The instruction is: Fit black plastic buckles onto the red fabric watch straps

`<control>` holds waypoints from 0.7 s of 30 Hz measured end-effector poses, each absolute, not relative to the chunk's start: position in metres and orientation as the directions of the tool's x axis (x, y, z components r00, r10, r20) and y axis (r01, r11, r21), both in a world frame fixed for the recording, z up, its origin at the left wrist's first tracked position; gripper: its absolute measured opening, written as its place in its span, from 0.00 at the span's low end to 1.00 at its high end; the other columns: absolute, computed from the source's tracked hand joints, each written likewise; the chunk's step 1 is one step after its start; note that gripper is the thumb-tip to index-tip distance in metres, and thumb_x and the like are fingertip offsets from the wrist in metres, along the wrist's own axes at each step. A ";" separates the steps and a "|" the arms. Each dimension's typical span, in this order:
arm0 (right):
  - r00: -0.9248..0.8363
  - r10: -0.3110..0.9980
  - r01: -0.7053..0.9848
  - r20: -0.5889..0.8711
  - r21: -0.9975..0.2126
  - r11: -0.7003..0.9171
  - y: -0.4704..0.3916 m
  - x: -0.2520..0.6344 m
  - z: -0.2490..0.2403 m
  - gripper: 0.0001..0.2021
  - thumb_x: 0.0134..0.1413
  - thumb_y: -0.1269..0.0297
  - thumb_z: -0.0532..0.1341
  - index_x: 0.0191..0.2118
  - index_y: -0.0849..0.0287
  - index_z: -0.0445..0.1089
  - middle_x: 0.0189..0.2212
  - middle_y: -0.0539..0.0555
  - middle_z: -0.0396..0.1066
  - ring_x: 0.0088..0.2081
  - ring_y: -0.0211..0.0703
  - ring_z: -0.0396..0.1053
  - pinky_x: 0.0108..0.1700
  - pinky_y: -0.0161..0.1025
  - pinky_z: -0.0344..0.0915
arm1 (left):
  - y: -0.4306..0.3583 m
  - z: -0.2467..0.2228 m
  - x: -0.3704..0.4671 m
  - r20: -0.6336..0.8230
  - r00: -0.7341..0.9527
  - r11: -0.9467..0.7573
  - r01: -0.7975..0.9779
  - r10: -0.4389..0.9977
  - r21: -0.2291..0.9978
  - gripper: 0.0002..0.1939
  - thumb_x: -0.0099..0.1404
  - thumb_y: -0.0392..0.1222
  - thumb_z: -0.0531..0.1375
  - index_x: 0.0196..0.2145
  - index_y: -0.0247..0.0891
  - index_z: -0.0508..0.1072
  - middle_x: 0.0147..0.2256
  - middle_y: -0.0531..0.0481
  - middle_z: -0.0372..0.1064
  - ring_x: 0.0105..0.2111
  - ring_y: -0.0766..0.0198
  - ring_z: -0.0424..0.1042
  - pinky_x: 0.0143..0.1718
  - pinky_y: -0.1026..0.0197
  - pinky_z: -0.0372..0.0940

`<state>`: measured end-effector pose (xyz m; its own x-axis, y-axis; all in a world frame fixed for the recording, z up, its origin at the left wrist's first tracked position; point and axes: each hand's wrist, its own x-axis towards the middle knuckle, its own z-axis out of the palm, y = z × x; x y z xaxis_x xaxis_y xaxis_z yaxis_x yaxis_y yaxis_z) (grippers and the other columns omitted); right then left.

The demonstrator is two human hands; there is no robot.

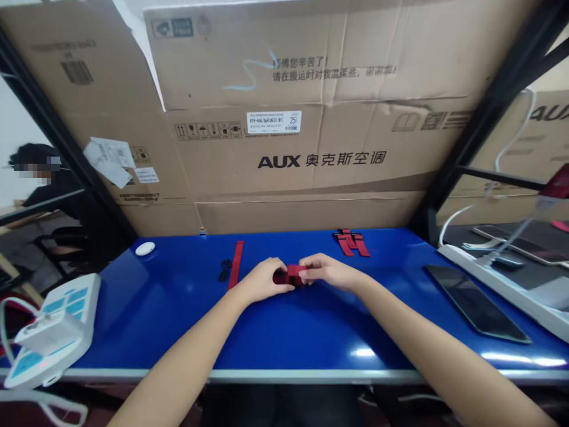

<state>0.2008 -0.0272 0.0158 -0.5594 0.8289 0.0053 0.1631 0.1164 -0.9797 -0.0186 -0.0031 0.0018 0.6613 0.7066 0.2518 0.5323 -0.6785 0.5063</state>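
Note:
Near the middle of the blue table (pixel 178 320), my left hand (pixel 267 280) and my right hand (pixel 326 271) both grip a red strap piece (pixel 294 273) with dark parts, one hand at each end. The fingers of both hands are closed round it and partly hide it. Left of my left hand, a flat red strap (pixel 236 261) lies lengthwise, with small black buckles (pixel 225 270) beside it. Further back on the right lie red straps with black fittings (pixel 352 242).
A white power strip (pixel 66 320) with a plug stands at the left edge, a white round object (pixel 145 248) behind it. A dark phone (pixel 475 302) and another power strip (pixel 502 290) lie right. Cardboard (pixel 284 178) walls the back; a person (pixel 48 178) sits beyond left.

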 end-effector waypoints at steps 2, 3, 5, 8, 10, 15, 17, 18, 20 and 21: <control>-0.552 0.833 0.157 0.031 -0.978 0.140 -0.027 0.196 0.021 0.13 0.49 0.55 0.65 0.28 0.61 0.72 0.26 0.52 0.71 0.27 0.38 0.64 0.33 0.37 0.58 | -0.008 0.003 -0.015 0.261 0.660 -0.675 0.508 0.705 0.535 0.19 0.57 0.55 0.65 0.39 0.38 0.72 0.39 0.46 0.70 0.41 0.53 0.68 0.43 0.55 0.62; -0.559 0.828 0.155 0.046 -0.975 0.158 -0.026 0.194 0.025 0.13 0.50 0.54 0.65 0.29 0.61 0.73 0.26 0.52 0.71 0.27 0.38 0.63 0.32 0.36 0.58 | -0.012 0.003 -0.012 0.275 0.667 -0.681 0.479 0.693 0.554 0.18 0.61 0.55 0.62 0.39 0.38 0.71 0.40 0.45 0.70 0.42 0.54 0.68 0.45 0.54 0.62; -0.559 0.824 0.122 0.095 -0.973 0.195 -0.023 0.192 0.034 0.14 0.51 0.53 0.65 0.30 0.61 0.75 0.26 0.53 0.72 0.26 0.37 0.62 0.31 0.36 0.56 | -0.019 0.005 -0.006 0.295 0.677 -0.673 0.400 0.674 0.622 0.15 0.68 0.53 0.54 0.40 0.39 0.70 0.42 0.44 0.71 0.42 0.56 0.69 0.47 0.55 0.61; -0.438 0.871 -0.008 0.222 -0.970 0.243 -0.014 0.194 0.045 0.13 0.49 0.53 0.66 0.29 0.60 0.75 0.27 0.53 0.72 0.25 0.36 0.60 0.30 0.37 0.56 | -0.025 0.008 -0.001 0.204 0.683 -0.507 0.275 0.701 0.817 0.18 0.70 0.55 0.48 0.38 0.38 0.67 0.36 0.46 0.72 0.36 0.60 0.71 0.42 0.56 0.64; -0.319 0.907 -0.109 0.274 -0.962 0.252 -0.009 0.198 0.046 0.13 0.46 0.53 0.68 0.29 0.60 0.75 0.27 0.53 0.71 0.26 0.37 0.61 0.30 0.38 0.58 | -0.027 0.010 0.000 0.103 0.690 -0.309 0.181 0.717 0.934 0.20 0.69 0.58 0.49 0.35 0.37 0.65 0.31 0.48 0.70 0.30 0.62 0.71 0.38 0.57 0.65; -0.126 0.945 -0.269 0.302 -0.927 0.261 -0.004 0.210 0.036 0.16 0.41 0.48 0.69 0.28 0.57 0.71 0.27 0.54 0.69 0.28 0.41 0.64 0.32 0.41 0.61 | -0.024 0.017 0.000 -0.045 0.698 0.091 -0.028 0.715 0.995 0.17 0.65 0.53 0.55 0.28 0.37 0.64 0.27 0.52 0.63 0.22 0.68 0.63 0.28 0.61 0.60; -0.060 0.941 -0.278 0.332 -0.911 0.304 -0.005 0.214 0.035 0.16 0.42 0.48 0.68 0.29 0.55 0.70 0.27 0.54 0.68 0.29 0.43 0.65 0.33 0.42 0.62 | -0.023 0.020 0.000 -0.101 0.720 0.230 -0.083 0.686 0.970 0.14 0.65 0.48 0.54 0.26 0.37 0.62 0.26 0.53 0.59 0.19 0.71 0.57 0.25 0.62 0.56; -0.044 0.937 -0.275 0.347 -0.906 0.323 -0.005 0.216 0.035 0.16 0.43 0.48 0.67 0.29 0.55 0.69 0.27 0.54 0.67 0.30 0.44 0.65 0.33 0.43 0.62 | -0.023 0.021 -0.001 -0.125 0.737 0.288 -0.097 0.665 0.953 0.13 0.65 0.46 0.53 0.26 0.38 0.61 0.25 0.54 0.57 0.19 0.71 0.54 0.24 0.62 0.54; -0.029 0.927 -0.269 0.374 -0.896 0.353 -0.005 0.222 0.039 0.14 0.46 0.49 0.66 0.30 0.54 0.69 0.28 0.54 0.67 0.32 0.44 0.66 0.34 0.43 0.63 | -0.023 0.022 -0.004 -0.180 0.765 0.372 -0.084 0.619 0.924 0.12 0.65 0.44 0.51 0.25 0.38 0.59 0.24 0.55 0.52 0.18 0.72 0.50 0.22 0.63 0.51; -0.012 0.923 -0.275 0.386 -0.888 0.368 -0.005 0.225 0.041 0.13 0.47 0.50 0.65 0.30 0.54 0.69 0.28 0.54 0.67 0.32 0.44 0.66 0.34 0.44 0.63 | -0.023 0.023 -0.006 -0.215 0.774 0.401 -0.055 0.596 0.914 0.12 0.65 0.43 0.50 0.24 0.38 0.58 0.23 0.56 0.50 0.18 0.71 0.48 0.22 0.63 0.50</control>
